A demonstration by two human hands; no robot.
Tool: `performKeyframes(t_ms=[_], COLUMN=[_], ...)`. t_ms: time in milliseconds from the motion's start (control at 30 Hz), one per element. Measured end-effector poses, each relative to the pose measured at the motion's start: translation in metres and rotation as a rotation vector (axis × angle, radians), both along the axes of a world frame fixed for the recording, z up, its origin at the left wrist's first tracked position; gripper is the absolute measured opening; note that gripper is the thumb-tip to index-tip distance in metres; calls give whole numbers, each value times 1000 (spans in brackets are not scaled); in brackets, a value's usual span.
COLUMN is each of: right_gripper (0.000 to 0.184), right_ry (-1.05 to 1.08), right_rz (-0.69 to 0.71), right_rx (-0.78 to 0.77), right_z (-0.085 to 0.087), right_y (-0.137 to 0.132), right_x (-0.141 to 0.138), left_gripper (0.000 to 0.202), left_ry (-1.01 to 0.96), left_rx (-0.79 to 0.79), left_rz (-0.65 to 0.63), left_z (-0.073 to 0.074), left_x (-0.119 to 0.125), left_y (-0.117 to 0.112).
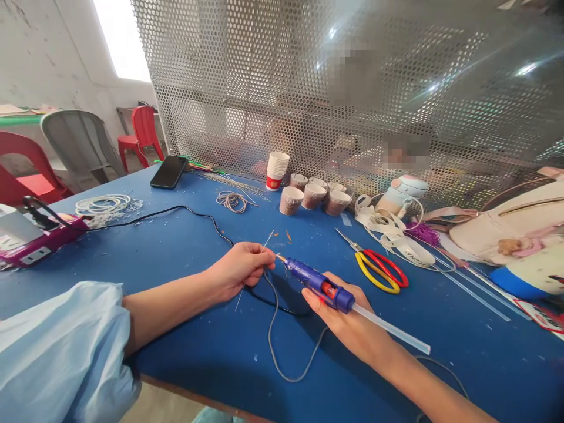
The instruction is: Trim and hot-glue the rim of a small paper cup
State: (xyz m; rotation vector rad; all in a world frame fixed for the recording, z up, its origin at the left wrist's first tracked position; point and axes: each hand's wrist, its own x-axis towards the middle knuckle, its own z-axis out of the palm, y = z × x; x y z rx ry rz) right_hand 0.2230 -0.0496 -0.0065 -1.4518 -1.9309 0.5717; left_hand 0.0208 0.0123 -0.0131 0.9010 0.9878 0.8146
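Observation:
My right hand (pixel 341 323) is closed around a blue glue gun (pixel 312 279), and a long clear glue stick (pixel 396 332) sticks out of its back end. The gun's nozzle is close to the fingertips of my left hand (pixel 240 270); whether they touch I cannot tell. Those fingers pinch a thin pale wire (pixel 268 239) that slants through the grip. A grey cord (pixel 275 346) runs from the same fingers and hangs in a loop in front of the table edge side. To the right, scissors (pixel 372 267) with red and yellow handles lie on the blue table (pixel 176 341).
Several brown-coated cups (pixel 291 201) and a stack of paper cups (pixel 277 170) stand at the back. A coiled cord (pixel 232 201), a phone (pixel 169 171) and a purple power strip (pixel 48 244) lie leftward. A white strap (pixel 396 241) and a bag (pixel 489 229) are rightward. Behind stands a perforated metal panel (pixel 247 76).

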Motion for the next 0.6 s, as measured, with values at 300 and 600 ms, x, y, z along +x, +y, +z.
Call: performKeyframes(t_ms=[300,600], right_gripper=[25,24], right_ry=[8,18], right_rz=[-11,-64], right_rx=[31,24], right_z=[0,-2], right_y=[-5,-3], right_x=[1,2], left_gripper=[13,16], left_ry=[-7,-29], left_rx=[6,7], left_rz=[7,7], left_z=[-1,-3], left_x=[1,1], left_y=[1,2])
